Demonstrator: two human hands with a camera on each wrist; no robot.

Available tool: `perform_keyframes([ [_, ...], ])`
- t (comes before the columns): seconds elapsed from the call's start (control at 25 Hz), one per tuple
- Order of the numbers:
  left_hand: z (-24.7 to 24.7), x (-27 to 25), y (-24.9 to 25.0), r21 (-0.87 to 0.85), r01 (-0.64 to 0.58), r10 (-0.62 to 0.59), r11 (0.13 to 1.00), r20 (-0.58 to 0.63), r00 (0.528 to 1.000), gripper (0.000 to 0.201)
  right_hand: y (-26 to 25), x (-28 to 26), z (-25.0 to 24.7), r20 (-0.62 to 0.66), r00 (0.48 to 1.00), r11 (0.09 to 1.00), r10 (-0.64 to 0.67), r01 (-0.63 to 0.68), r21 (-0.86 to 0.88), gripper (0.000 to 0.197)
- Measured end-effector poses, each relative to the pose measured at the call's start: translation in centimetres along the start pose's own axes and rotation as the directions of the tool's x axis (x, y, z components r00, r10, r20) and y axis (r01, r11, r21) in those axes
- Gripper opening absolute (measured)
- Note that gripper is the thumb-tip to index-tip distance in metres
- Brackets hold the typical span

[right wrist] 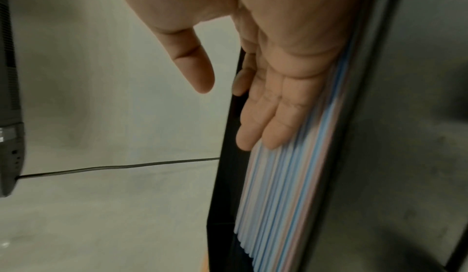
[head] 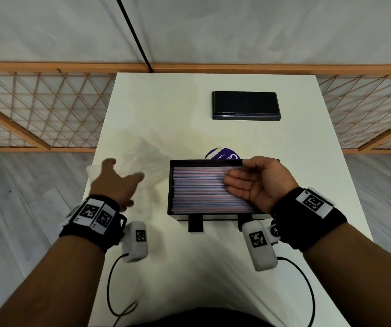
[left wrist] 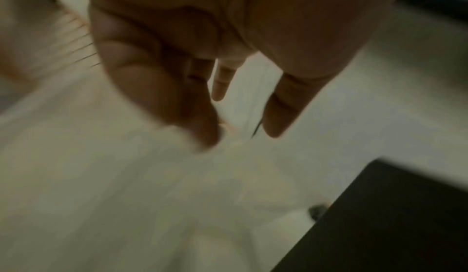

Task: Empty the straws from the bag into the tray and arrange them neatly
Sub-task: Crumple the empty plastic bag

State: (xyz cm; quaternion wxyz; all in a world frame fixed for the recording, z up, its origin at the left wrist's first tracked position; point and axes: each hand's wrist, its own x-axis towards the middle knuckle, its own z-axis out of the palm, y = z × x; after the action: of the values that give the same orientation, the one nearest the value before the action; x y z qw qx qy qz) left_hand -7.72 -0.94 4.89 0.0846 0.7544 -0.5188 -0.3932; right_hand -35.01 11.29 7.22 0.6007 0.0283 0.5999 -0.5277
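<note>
A black tray (head: 171,185) sits in the middle of the white table, filled with pink, blue and white straws (head: 199,190) lying side by side along its length. My right hand (head: 244,182) lies over the tray's right part, palm up, its straight fingers (right wrist: 263,124) resting on the straws (right wrist: 283,196). The clear plastic bag (head: 142,159) lies crumpled left of the tray. My left hand (head: 119,182) hovers over the bag with loose spread fingers (left wrist: 281,112) and holds nothing. The left wrist view is blurred.
A second black tray or lid (head: 245,105) lies at the far side of the table. A purple round label (head: 222,155) shows just behind the straw tray. Wrist camera cables (head: 109,286) hang at the near edge. A wooden lattice (head: 36,109) stands beyond the table.
</note>
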Motion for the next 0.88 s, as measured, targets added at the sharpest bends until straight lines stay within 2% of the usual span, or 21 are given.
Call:
perform_keyframes([
  [0.08,2.0,1.1,-2.3,0.070,0.102,-0.112,0.992,0.165,0.980,0.092,-0.9,-1.1,0.1,0.003,0.998,0.997,-0.055,0.055,-0.055,0.022],
  [0.12,3.0,1.7,-3.4,0.137,0.112,-0.140,0.984,0.219,0.966,0.091,-1.4,-1.7,0.1,0.007,0.995,0.992,-0.098,0.099,-0.073,0.024],
  [0.2,4.4,2.6,-4.4,0.350,0.029,-0.122,0.936,0.246,0.961,0.068,-2.5,-2.8,0.2,0.006,0.977,0.975,-0.211,0.211,-0.068,0.025],
  [0.24,4.7,2.8,-4.4,0.446,-0.020,-0.088,0.895,0.220,0.971,0.057,-3.0,-3.4,0.3,-0.003,0.960,0.958,-0.282,0.281,-0.066,0.023],
  [0.32,4.3,2.6,-3.7,0.476,-0.071,0.012,0.877,0.125,0.992,0.046,-3.8,-4.4,0.6,-0.033,0.898,0.893,-0.439,0.432,-0.124,0.017],
  [0.4,2.8,1.7,-1.7,0.357,-0.110,0.113,0.928,0.014,0.994,0.043,-4.0,-5.2,0.9,-0.007,0.803,0.770,-0.597,0.570,-0.285,0.014],
  [0.48,0.7,-0.2,1.2,0.185,-0.172,0.195,0.968,-0.115,0.974,0.045,-3.4,-6.1,1.6,0.119,0.684,0.569,-0.719,0.679,-0.463,0.019],
  [0.56,-1.0,-2.6,4.5,0.087,-0.304,0.316,0.949,-0.210,0.925,0.044,-2.3,-6.9,2.9,0.304,0.579,0.358,-0.757,0.756,-0.548,0.036],
  [0.6,-1.4,-3.7,5.8,0.074,-0.398,0.404,0.914,-0.220,0.888,0.042,-1.9,-7.3,3.6,0.394,0.526,0.259,-0.754,0.789,-0.557,0.047],
  [0.72,-1.2,-7.0,8.3,0.036,-0.624,0.621,0.780,-0.168,0.766,0.034,-1.1,-7.4,5.3,0.626,0.344,-0.001,-0.700,0.876,-0.482,0.074],
  [0.8,-0.5,-8.8,8.7,-0.027,-0.729,0.725,0.684,-0.085,0.684,0.023,-1.0,-7.1,6.0,0.684,0.283,-0.121,-0.673,0.869,-0.479,0.085],
  [0.84,0.0,-9.4,8.8,-0.074,-0.772,0.772,0.631,-0.029,0.634,0.018,-1.1,-7.0,6.0,0.684,0.275,-0.144,-0.676,0.861,-0.488,0.089],
  [0.88,0.4,-9.9,8.7,-0.138,-0.801,0.810,0.583,0.029,0.585,0.015,-1.1,-6.8,5.9,0.675,0.288,-0.140,-0.680,0.853,-0.504,0.094],
])
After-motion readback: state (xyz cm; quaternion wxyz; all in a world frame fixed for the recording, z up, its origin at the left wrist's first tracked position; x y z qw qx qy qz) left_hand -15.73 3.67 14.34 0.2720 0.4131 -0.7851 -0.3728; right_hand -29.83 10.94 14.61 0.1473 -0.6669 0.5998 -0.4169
